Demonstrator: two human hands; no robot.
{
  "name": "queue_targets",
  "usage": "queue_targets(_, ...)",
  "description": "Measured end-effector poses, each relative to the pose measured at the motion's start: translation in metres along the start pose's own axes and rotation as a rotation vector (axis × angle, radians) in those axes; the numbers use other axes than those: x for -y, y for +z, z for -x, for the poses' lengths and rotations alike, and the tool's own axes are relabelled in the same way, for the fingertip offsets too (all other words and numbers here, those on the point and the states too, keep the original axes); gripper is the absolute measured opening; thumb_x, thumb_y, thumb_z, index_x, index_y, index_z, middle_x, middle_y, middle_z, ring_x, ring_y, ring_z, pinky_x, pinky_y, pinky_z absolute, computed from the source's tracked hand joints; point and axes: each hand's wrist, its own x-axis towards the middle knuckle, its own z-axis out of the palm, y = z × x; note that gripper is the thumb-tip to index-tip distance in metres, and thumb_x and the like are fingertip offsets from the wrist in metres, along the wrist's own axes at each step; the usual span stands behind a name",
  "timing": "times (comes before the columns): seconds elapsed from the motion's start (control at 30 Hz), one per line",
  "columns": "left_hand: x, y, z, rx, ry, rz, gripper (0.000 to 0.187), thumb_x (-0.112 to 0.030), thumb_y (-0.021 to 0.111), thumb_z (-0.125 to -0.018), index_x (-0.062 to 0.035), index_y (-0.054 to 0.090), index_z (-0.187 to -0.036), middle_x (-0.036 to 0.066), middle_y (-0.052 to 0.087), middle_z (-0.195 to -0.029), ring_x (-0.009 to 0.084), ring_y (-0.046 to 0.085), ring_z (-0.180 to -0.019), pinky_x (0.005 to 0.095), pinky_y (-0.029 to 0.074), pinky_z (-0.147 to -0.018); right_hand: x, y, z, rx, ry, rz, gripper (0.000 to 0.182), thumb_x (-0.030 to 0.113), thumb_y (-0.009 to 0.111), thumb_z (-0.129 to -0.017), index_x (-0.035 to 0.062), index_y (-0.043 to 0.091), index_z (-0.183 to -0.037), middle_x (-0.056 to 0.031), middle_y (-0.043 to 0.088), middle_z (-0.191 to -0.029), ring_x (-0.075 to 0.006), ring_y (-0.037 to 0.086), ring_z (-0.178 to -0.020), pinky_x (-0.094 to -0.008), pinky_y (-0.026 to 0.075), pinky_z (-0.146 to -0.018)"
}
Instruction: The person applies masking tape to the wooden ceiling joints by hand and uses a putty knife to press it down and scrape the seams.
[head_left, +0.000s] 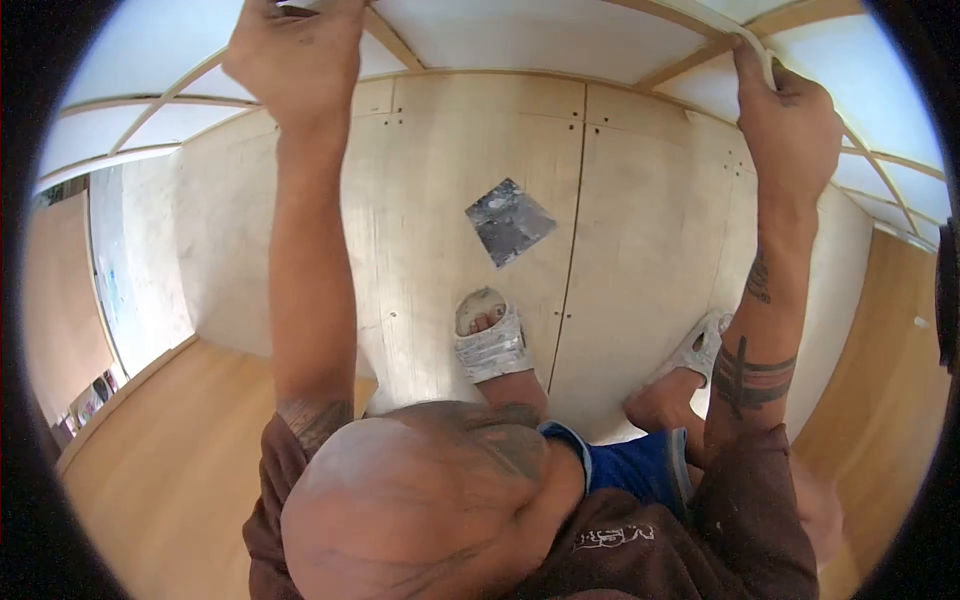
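Both my arms reach up to a surface of white panels [520, 35] crossed by thin wooden battens [690, 65]. My left hand [295, 60] is at the top left, fingers curled against a panel and a batten; what it holds runs out of the frame. At the top right, my right hand [790, 125] pinches a narrow white strip [752, 48] that lies along a batten. My head and brown shirt fill the bottom of the view.
I stand on a plywood platform [640, 220] in white sandals, one foot [490, 340] in the middle and the other [700, 350] to its right. A grey square plate [510, 222] lies on the plywood. Lower wooden flooring [170, 440] lies to the left.
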Motion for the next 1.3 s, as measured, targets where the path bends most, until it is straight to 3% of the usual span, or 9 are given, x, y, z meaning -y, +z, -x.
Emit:
queue_targets(0.13,0.001,-0.005,-0.006,0.020,-0.062,-0.074,0.025,0.021,0.075,-0.076,0.0005,0.061,-0.081,0.001,0.058,-0.079,0.0075,0.055,-0.070,0.0276,0.064,-0.068,0.004,-0.009,-0.003,0.156,0.102,0.007,0.065,0.065,0.068,-0.086,0.0018,0.080,-0.095,-0.0261,0.072,-0.080,-0.0452,0.072,-0.083,-0.0480,0.057,-0.079)
queue_targets(0.33,0.004,-0.006,-0.008,0.002,-0.047,-0.059,0.027,0.019,0.076,-0.075,-0.0020,0.061,-0.080,0.000,0.059,-0.078,0.0073,0.055,-0.069,0.0249,0.058,-0.065,-0.003,-0.008,0.003,0.115,0.094,-0.048,0.066,0.062,0.068,-0.087,0.0006,0.079,-0.107,-0.0257,0.075,-0.087,-0.0420,0.074,-0.087,-0.0469,0.057,-0.084)
queue_targets(0.6,0.001,-0.004,-0.008,-0.071,-0.193,-0.070,0.026,0.014,0.080,-0.077,-0.0023,0.060,-0.080,0.001,0.060,-0.079,0.0074,0.055,-0.068,0.0247,0.053,-0.064,0.002,-0.007,-0.007,0.145,0.079,0.000,0.065,0.061,0.067,-0.088,0.0000,0.079,-0.108,-0.0265,0.074,-0.092,-0.0429,0.074,-0.089,-0.0466,0.057,-0.085)
queue_targets(0.67,-0.004,0.003,-0.004,-0.163,-0.257,0.180,0.024,0.011,0.081,-0.080,-0.0025,0.061,-0.081,0.000,0.060,-0.078,0.0068,0.054,-0.068,0.0246,0.051,-0.062,0.003,-0.008,-0.006,0.181,0.110,-0.009,0.065,0.061,0.067,-0.088,0.0002,0.079,-0.108,-0.0267,0.074,-0.092,-0.0433,0.074,-0.089,-0.0466,0.058,-0.085)
queue_targets(0.77,0.001,0.015,0.013,-0.266,-0.152,0.017,0.021,0.005,0.084,-0.082,-0.0018,0.064,-0.085,0.000,0.063,-0.078,0.0050,0.052,-0.064,0.0223,0.047,-0.059,0.000,-0.005,-0.005,0.114,0.089,-0.042,0.065,0.061,0.067,-0.088,0.0003,0.079,-0.106,-0.0267,0.074,-0.092,-0.0440,0.073,-0.090,-0.0467,0.058,-0.085)
queue_targets(0.87,-0.010,0.014,0.033,-0.131,-0.246,0.042,0.020,0.001,0.085,-0.084,-0.0004,0.066,-0.089,0.001,0.067,-0.080,0.0037,0.050,-0.061,0.0204,0.043,-0.055,0.002,-0.005,-0.007,0.175,0.104,-0.005,0.066,0.062,0.067,-0.088,-0.0004,0.079,-0.106,-0.0263,0.075,-0.091,-0.0439,0.074,-0.090,-0.0467,0.057,-0.086)
queue_targets(1.03,-0.007,0.016,0.035,-0.110,-0.127,-0.014,0.014,-0.005,0.083,-0.088,0.0010,0.073,-0.096,0.003,0.070,-0.081,0.0035,0.052,-0.061,0.0199,0.040,-0.053,-0.004,0.002,-0.007,0.101,0.074,-0.003,0.069,0.064,0.066,-0.088,-0.0028,0.079,-0.099,-0.0262,0.075,-0.089,-0.0446,0.073,-0.089,-0.0474,0.057,-0.085)
queue_targets(1.13,0.004,0.010,0.029,-0.078,0.000,-0.125,0.014,-0.008,0.082,-0.090,0.0012,0.076,-0.099,0.006,0.073,-0.085,0.0064,0.057,-0.068,0.0223,0.046,-0.059,0.006,-0.008,-0.008,0.176,0.115,-0.003,0.070,0.065,0.065,-0.089,-0.0036,0.079,-0.096,-0.0259,0.074,-0.087,-0.0450,0.073,-0.087,-0.0478,0.057,-0.084)
queue_targets(1.3,0.019,0.001,0.033,0.015,0.322,-0.592,0.018,-0.026,0.072,-0.097,-0.0149,0.078,-0.109,0.013,0.067,-0.097,0.0217,0.068,-0.079,0.0342,0.056,-0.061,0.007,-0.008,-0.005,0.151,0.117,-0.021,0.069,0.065,0.064,-0.089,-0.0030,0.078,-0.091,-0.0269,0.073,-0.083,-0.0459,0.072,-0.085,-0.0492,0.056,-0.082)
